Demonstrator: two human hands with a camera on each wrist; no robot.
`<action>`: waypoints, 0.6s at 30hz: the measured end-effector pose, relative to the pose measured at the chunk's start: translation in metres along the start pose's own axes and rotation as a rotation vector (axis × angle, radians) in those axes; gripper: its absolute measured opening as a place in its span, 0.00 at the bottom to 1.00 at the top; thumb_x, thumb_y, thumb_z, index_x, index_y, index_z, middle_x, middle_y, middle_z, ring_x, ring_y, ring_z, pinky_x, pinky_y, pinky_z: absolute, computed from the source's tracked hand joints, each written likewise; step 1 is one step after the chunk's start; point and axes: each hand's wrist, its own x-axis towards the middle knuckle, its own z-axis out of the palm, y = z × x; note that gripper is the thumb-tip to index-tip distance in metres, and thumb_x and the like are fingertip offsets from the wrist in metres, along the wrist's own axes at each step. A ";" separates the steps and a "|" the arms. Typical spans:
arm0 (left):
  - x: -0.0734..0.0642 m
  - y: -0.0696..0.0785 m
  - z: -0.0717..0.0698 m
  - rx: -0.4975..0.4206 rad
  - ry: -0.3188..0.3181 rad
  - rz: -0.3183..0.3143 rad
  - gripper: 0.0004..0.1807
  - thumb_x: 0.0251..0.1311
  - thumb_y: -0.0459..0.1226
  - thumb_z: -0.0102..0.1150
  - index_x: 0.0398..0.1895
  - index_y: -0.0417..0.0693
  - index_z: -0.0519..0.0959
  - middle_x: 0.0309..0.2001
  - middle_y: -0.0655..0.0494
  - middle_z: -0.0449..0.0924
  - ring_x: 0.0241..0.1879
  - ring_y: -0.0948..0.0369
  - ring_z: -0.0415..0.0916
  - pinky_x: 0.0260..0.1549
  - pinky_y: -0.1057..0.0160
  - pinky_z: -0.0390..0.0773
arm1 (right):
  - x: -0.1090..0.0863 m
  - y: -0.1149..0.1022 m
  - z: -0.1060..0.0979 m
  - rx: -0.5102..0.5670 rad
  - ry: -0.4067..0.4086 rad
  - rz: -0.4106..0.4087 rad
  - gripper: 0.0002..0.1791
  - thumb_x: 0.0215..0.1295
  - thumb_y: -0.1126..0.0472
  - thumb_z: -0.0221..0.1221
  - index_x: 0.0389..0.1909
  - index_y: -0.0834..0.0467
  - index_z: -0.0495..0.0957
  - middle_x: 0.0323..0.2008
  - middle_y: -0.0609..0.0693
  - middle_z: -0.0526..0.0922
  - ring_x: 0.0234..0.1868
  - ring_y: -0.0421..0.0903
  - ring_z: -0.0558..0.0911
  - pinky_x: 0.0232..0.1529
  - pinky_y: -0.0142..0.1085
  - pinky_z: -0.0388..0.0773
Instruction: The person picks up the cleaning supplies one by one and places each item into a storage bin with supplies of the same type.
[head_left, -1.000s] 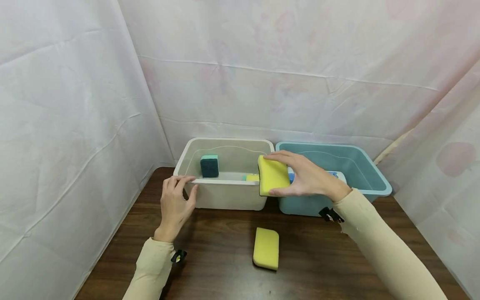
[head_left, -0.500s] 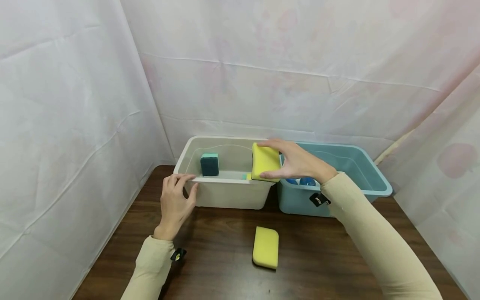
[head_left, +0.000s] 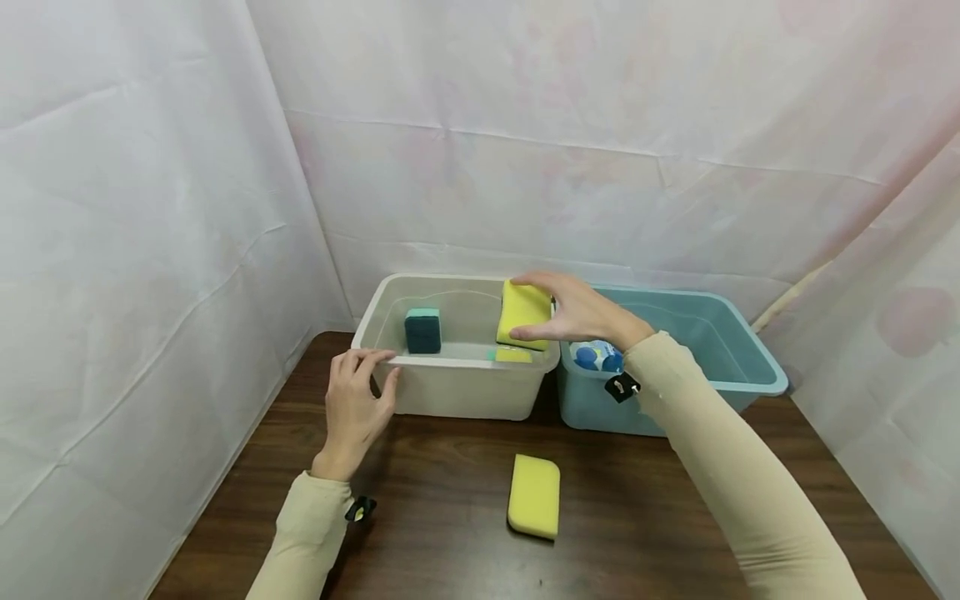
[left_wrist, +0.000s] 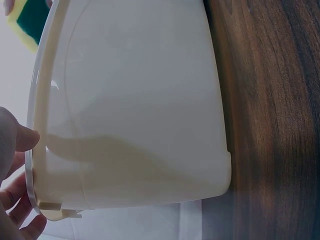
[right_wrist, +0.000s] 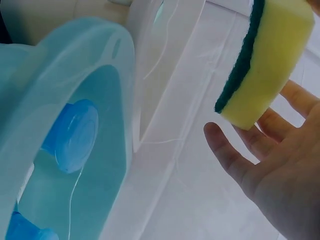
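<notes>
My right hand [head_left: 573, 312] pinches a yellow sponge [head_left: 522, 315] between thumb and fingers, over the right end of the cream bin [head_left: 457, 393]. The right wrist view shows a dark green scouring layer on this sponge [right_wrist: 272, 65]. At the bin's front left corner my left hand [head_left: 354, 408] grips the rim, thumb outside and fingers over the edge. Inside the bin, a dark green-faced sponge [head_left: 422, 333] stands upright on the left, and a yellow sponge [head_left: 513, 355] shows partly behind the front rim. Another yellow sponge [head_left: 534, 496] lies on the table.
A blue bin [head_left: 607, 408] stands to the right of the cream one and holds a blue-and-white item [head_left: 598, 357]; the right wrist view shows a round blue piece [right_wrist: 77, 136] in it. Pale cloth [head_left: 480, 192] hangs behind. The tabletop [head_left: 645, 508] is dark wood.
My right hand has carried the yellow sponge leftward and farther back, from the gap between the bins to over the cream bin. My left hand keeps its place on the rim.
</notes>
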 end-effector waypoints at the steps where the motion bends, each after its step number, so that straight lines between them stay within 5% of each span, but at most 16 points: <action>1: 0.000 0.001 0.000 -0.001 -0.001 0.000 0.13 0.63 0.36 0.75 0.50 0.44 0.87 0.50 0.41 0.80 0.55 0.39 0.74 0.50 0.37 0.80 | 0.001 0.001 0.001 0.006 -0.001 0.007 0.48 0.58 0.36 0.72 0.78 0.48 0.70 0.75 0.53 0.74 0.56 0.52 0.77 0.49 0.46 0.77; 18: 0.002 -0.002 0.003 -0.006 0.003 0.002 0.13 0.62 0.35 0.75 0.49 0.44 0.87 0.50 0.41 0.81 0.54 0.40 0.74 0.51 0.38 0.79 | 0.014 0.012 0.006 0.022 -0.014 0.065 0.51 0.58 0.33 0.71 0.80 0.48 0.68 0.77 0.53 0.71 0.64 0.55 0.75 0.61 0.55 0.75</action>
